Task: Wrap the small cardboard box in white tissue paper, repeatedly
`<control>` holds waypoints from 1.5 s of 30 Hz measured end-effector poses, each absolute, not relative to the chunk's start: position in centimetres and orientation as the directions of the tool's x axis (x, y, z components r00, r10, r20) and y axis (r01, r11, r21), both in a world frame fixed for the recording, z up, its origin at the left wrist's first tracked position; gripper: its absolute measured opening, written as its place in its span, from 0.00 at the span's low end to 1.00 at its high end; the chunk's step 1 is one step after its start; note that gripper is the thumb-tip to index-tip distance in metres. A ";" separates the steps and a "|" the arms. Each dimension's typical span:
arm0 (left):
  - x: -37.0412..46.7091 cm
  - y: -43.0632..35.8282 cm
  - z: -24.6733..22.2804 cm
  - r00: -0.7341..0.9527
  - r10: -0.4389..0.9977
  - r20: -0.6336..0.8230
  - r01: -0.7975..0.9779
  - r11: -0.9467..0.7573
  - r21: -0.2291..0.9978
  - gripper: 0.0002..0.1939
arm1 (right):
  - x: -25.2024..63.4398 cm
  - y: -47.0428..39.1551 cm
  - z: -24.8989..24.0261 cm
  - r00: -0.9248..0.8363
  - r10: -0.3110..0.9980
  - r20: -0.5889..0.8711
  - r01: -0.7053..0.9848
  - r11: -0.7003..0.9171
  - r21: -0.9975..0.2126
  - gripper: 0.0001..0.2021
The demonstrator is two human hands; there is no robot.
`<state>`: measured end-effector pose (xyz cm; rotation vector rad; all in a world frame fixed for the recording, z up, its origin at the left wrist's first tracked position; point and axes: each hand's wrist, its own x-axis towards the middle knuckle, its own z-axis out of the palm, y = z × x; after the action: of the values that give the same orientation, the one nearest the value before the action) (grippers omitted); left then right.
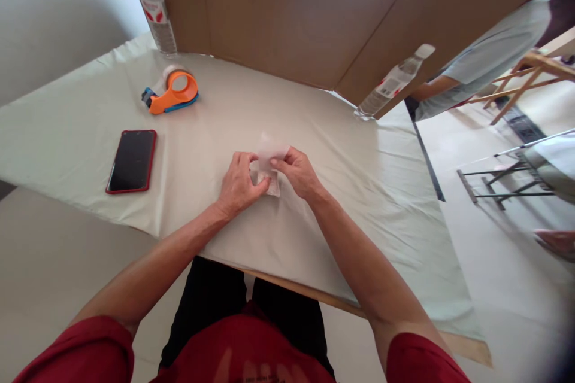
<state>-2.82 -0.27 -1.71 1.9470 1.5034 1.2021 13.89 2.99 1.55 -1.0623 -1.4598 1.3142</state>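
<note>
Between my hands, over the cloth-covered table, is a small whitish packet [272,187] that looks like thin film or paper; its exact kind is unclear. My left hand [241,184] is curled around its left side, with the thumb pressed on it. A pale, semi-see-through sheet [268,154] rises above the packet. My right hand [296,172] pinches this sheet at its right edge between thumb and fingers. Whether sheet and packet are one piece, I cannot tell. Part of the packet is hidden behind my left fingers.
A phone [132,161] and an orange tape dispenser [174,93] lie to the left on the pale tablecloth [197,137]. Two water bottles, one left [156,9] and one right [393,84], stand by the brown cardboard panel [287,12]. Beyond it at right is another person's arm [435,88].
</note>
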 end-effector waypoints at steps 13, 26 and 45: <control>-3.1 0.8 -1.9 0.227 0.965 0.136 0.224 -0.187 0.956 0.17 | 14.9 1.0 1.6 -0.252 0.956 0.153 0.077 0.177 -0.981 0.13; -3.2 0.6 -1.9 0.270 0.959 0.087 0.125 -0.124 0.984 0.15 | 15.1 -1.6 1.2 -0.273 0.947 0.166 0.169 0.217 -0.961 0.14; -6.0 1.0 -1.2 0.512 0.846 0.150 0.268 -0.323 0.908 0.24 | 15.7 -2.4 -2.2 -0.442 0.733 0.517 0.408 0.678 -0.612 0.13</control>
<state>-6.05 1.02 -1.15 1.8475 0.9246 0.8018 15.69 -2.37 -2.16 -0.8756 -2.0867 0.5158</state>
